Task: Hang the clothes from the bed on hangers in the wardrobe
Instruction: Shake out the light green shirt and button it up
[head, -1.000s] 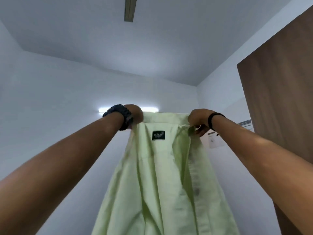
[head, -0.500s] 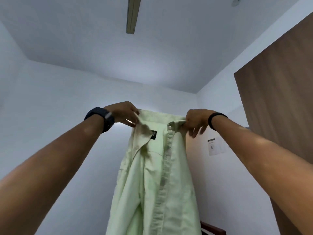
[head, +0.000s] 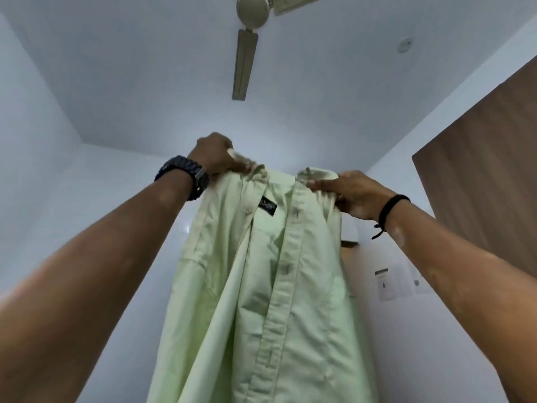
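You are looking up at the white ceiling [head: 319, 91], and the ceiling fan [head: 250, 13] is sitting at the top edge of the view with one blade pointing down toward you. The brown wooden wardrobe panel [head: 488, 181] is filling the right side, standing against the white wall.

You are holding the pale green shirt [head: 270, 286] up in front of you at arm's length, well above head height. It is hanging straight down from its collar, open at the front, with the button placket running down the middle and the lower hem dropping out of view at the bottom. A small dark label [head: 267, 205] is showing inside the neck.

Your left hand [head: 213, 155] is gripping the left end of the collar, its fingers curled round the cloth. Your right hand [head: 353, 193] is pinching the right side of the collar, fingers curled over the fabric there. The two hands are well apart, stretching the collar between them.

You are wearing a dark watch [head: 186, 175] on the left wrist and a thin black band [head: 389, 210] on the right. A small white paper notice [head: 386, 283] is sticking to the wall beside the shirt.
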### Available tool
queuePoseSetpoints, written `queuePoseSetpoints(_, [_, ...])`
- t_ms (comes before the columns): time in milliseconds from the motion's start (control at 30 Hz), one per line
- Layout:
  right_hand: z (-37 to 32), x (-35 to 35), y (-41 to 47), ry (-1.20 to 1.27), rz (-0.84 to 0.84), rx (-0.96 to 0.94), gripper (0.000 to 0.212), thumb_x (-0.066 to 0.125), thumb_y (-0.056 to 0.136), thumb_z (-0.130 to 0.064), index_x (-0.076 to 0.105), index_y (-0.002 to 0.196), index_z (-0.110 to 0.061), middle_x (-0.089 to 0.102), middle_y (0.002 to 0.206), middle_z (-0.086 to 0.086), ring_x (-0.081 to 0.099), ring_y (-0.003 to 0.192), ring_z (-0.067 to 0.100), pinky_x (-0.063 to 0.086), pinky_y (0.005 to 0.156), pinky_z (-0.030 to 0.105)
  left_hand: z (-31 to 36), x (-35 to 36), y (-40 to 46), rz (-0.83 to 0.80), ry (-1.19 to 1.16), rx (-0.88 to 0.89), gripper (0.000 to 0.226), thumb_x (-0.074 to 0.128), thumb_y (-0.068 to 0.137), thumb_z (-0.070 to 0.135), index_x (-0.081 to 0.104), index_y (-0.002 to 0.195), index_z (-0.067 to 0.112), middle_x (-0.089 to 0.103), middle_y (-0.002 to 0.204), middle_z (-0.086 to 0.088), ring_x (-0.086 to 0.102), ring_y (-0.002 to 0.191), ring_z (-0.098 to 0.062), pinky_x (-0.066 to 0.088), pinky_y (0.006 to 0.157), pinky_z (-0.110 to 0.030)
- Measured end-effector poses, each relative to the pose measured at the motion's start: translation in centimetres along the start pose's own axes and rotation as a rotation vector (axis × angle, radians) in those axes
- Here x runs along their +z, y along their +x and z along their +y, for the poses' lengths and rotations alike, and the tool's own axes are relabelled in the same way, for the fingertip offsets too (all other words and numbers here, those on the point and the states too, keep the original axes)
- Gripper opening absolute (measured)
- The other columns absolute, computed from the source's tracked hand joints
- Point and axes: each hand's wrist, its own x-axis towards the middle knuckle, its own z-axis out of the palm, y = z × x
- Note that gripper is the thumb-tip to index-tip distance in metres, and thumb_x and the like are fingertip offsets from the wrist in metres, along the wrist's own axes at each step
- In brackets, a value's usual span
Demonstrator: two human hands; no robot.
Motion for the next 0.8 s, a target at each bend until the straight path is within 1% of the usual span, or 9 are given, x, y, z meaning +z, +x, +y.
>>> queuePoseSetpoints(100, [-1.9, 0.8, 0.3, 0.176, 0.070, -0.083, 0.017, 0.076, 0.079, -0.010, 0.060, 0.077, -0.007, 0.068, 0.059, 0.001, 0.064, 0.049, 0.010, 0.053, 0.048, 0.020, 2.1, -2.6, 2.1, 0.164, -0.018, 0.086, 0.050, 0.084, 0.070, 0.037, 0.064, 0.104, 0.007, 0.059, 0.119, -0.015, 0.050, 0.108, -0.023, 0.037, 0.078, -0.024])
queuePoseSetpoints(167, [-2.1, 1.2, 0.1, 0.198, 0.081, -0.092, 0.016, 0.075, 0.081, -0.010, 0.059, 0.079, -0.006, 0.069, 0.062, 0.002, 0.066, 0.051, 0.012, 0.054, 0.049, 0.021, 2.9, -2.5, 2.5, 0.133, 0.079, 0.094, 0.062, 0.082, 0.071, 0.042, 0.058, 0.117, 0.008, 0.053, 0.129, -0.014, 0.044, 0.123, -0.024, 0.035, 0.083, -0.025])
queuePoseSetpoints(300, [2.5, 2.2, -0.7, 0.158, -0.012, 0.028, 0.018, 0.067, 0.089, -0.018, 0.058, 0.093, -0.003, 0.067, 0.089, 0.013, 0.064, 0.073, 0.022, 0.056, 0.078, 0.036, 0.7, 0.3, 1.0, -0.164, 0.325, -0.045, 0.079, 0.071, 0.074, 0.058, 0.054, 0.127, 0.002, 0.054, 0.133, -0.014, 0.052, 0.120, -0.029, 0.038, 0.083, -0.030])
queuePoseSetpoints(433, [13.5, 5.2, -4.2, 0.056, -0.074, 0.245, 0.039, 0.067, 0.089, -0.018, 0.053, 0.120, 0.001, 0.064, 0.115, 0.021, 0.062, 0.099, 0.032, 0.048, 0.099, 0.049, -6.3, 8.0, -6.3, -0.563, 0.443, -0.141, 0.077, 0.062, 0.080, 0.062, 0.058, 0.122, -0.003, 0.059, 0.127, -0.015, 0.055, 0.097, -0.024, 0.039, 0.078, -0.030])
queuePoseSetpoints(500, [20.2, 7.3, -7.3, 0.058, -0.116, 0.391, 0.029, 0.066, 0.089, -0.015, 0.058, 0.114, -0.002, 0.065, 0.112, 0.018, 0.062, 0.097, 0.030, 0.051, 0.092, 0.042, -10.9, 12.8, -12.2, -0.696, 0.439, -0.231, 0.078, 0.061, 0.081, 0.062, 0.053, 0.129, 0.001, 0.055, 0.134, -0.014, 0.052, 0.104, -0.022, 0.040, 0.082, -0.031])
queuePoseSetpoints(567, [26.6, 9.8, -11.3, 0.020, -0.165, 0.554, 0.008, 0.066, 0.089, -0.012, 0.060, 0.091, -0.009, 0.066, 0.093, 0.010, 0.061, 0.078, 0.021, 0.053, 0.068, 0.030, -15.4, 17.1, -19.0, -0.824, 0.427, -0.336, 0.081, 0.061, 0.081, 0.063, 0.046, 0.136, 0.005, 0.049, 0.140, -0.012, 0.050, 0.122, -0.026, 0.041, 0.094, -0.034])
queuePoseSetpoints(633, [32.3, 12.3, -15.7, -0.027, -0.206, 0.721, 0.015, 0.066, 0.089, -0.010, 0.054, 0.081, -0.014, 0.060, 0.081, 0.005, 0.057, 0.067, 0.015, 0.047, 0.054, 0.025, -19.1, 20.9, -26.2, -0.928, 0.399, -0.420, 0.078, 0.062, 0.083, 0.059, 0.045, 0.138, 0.006, 0.047, 0.142, -0.012, 0.046, 0.129, -0.028, 0.040, 0.099, -0.034])
queuePoseSetpoints(733, [39.5, 15.7, -22.0, -0.118, -0.336, 0.914, 0.013, 0.067, 0.088, -0.010, 0.055, 0.084, -0.012, 0.056, 0.077, 0.005, 0.054, 0.065, 0.014, 0.049, 0.054, 0.028, -23.4, 25.6, -36.3, -1.075, 0.347, -0.473, 0.060, 0.060, 0.090, 0.046, 0.048, 0.134, 0.007, 0.048, 0.142, -0.012, 0.044, 0.130, -0.029, 0.038, 0.100, -0.032])
queuePoseSetpoints(800, [43.1, 17.2, -25.0, -0.292, -0.396, 0.934, 0.010, 0.070, 0.087, -0.015, 0.062, 0.082, -0.012, 0.058, 0.079, 0.006, 0.056, 0.073, 0.016, 0.050, 0.064, 0.031, -25.4, 27.7, -41.4, -1.143, 0.323, -0.489, 0.047, 0.059, 0.093, 0.038, 0.054, 0.129, 0.008, 0.051, 0.138, -0.012, 0.045, 0.128, -0.030, 0.038, 0.099, -0.031])
